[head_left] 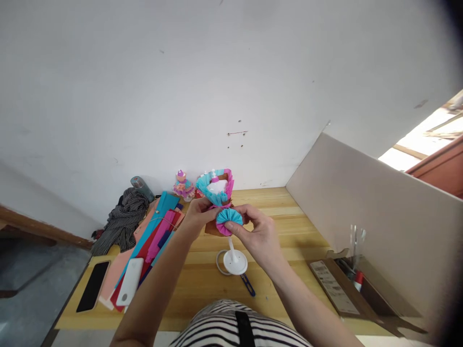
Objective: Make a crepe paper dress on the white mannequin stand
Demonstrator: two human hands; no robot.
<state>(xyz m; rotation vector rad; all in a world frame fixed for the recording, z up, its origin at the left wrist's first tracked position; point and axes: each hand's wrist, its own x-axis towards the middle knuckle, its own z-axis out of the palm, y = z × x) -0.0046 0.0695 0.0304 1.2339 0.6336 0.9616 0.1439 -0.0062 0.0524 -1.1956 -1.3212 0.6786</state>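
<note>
In front of me, a crepe-paper craft in blue, pink and brown (217, 196) wraps a small white figure (218, 186). My left hand (199, 216) is closed on its left side, just below the blue ruffle. A pleated blue and pink paper rosette (229, 218) lies against the lower front of the craft. The thumb of my right hand (257, 233) presses on the rosette, with the fingers behind it partly hidden. Below them, a white stem rises from a round white base (235, 262).
A blue-handled cutter (248, 285) and a white ring (220, 262) lie near the base. Crepe-paper strips (159, 236), a white device (130, 282) and a phone (93, 286) lie left. A paper doll (183, 186) stands behind; a cardboard box (365, 289) is right.
</note>
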